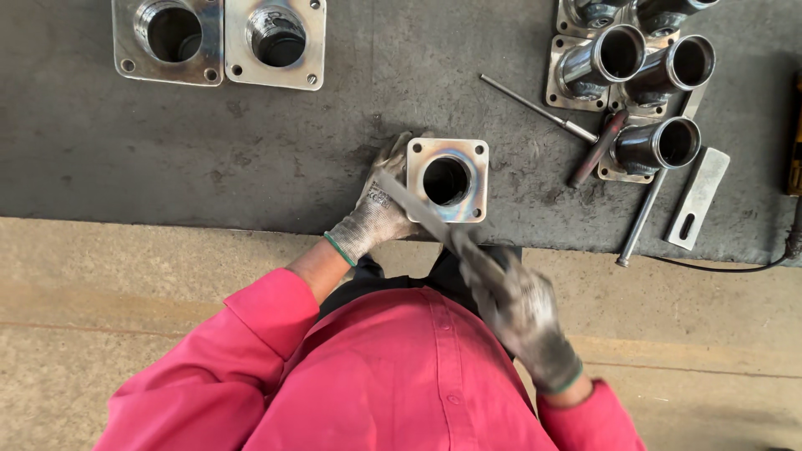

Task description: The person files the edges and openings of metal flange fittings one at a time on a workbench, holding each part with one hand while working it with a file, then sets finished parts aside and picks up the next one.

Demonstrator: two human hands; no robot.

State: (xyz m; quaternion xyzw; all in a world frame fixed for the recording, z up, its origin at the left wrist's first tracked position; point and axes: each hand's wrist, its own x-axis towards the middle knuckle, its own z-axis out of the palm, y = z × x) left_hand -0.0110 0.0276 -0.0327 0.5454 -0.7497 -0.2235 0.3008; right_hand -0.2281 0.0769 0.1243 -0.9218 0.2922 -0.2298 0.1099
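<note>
A square steel flange (449,179) with a round bore and corner holes stands on the dark metal bench (292,159) near its front edge. My left hand (378,209), in a grey work glove, grips the flange's left side. My right hand (520,313), gloved too, is closed on the handle of a flat metal file (418,210). The file runs diagonally up-left from that hand and lies across the flange's lower left edge.
Two more square flanges (171,38) (276,40) lie at the back left. Several flanged pipe pieces (622,67) are piled at the back right, with a thin rod (535,107), a long bar (642,219), a slotted flat plate (697,196) and a black cable (735,267).
</note>
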